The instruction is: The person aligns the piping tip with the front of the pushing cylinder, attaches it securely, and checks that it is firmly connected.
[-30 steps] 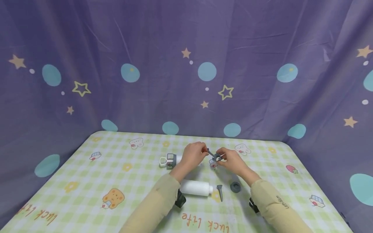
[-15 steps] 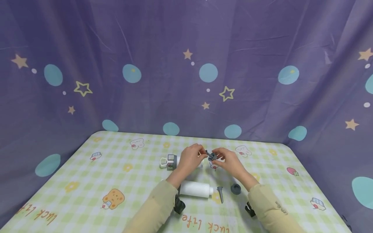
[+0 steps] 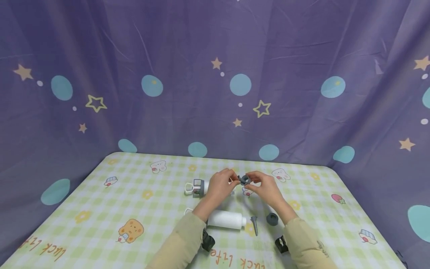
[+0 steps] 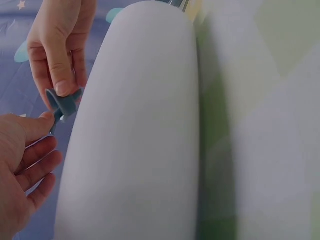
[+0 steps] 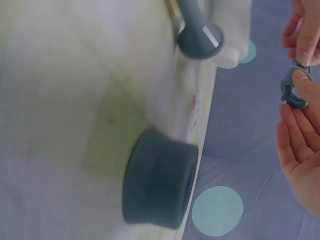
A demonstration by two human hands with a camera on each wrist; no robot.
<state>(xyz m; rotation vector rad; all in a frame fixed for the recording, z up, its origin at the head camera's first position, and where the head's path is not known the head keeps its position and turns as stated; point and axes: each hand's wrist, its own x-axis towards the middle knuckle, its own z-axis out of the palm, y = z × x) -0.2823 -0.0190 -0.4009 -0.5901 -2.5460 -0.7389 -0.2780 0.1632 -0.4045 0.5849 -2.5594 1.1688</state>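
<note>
In the head view my left hand (image 3: 220, 185) and right hand (image 3: 268, 187) are raised close together above the table. Between my right thumb and fingers I pinch a dark grey ring-shaped part (image 3: 245, 180). My left thumb and fingertips pinch the end of a thin grey stem at the ring's left side. Most of that stem is hidden; I cannot tell how far it sits in the ring. The left wrist view has the ring (image 4: 64, 104) between both hands. In the right wrist view my right thumb lies over the grey ring (image 5: 292, 92).
A white bottle (image 3: 226, 219) lies near my left sleeve. Behind my left hand is another white bottle with a grey collar (image 3: 199, 188) and white loop. A grey flared pin (image 3: 255, 226) and a round grey cap (image 3: 272, 219) lie to the right. A purple curtain (image 3: 201, 123) hangs behind.
My right hand has moved left with the grey ring, closer to my left hand. The ring has turned, and the stem, once seen at length between the hands, is now mostly hidden.
</note>
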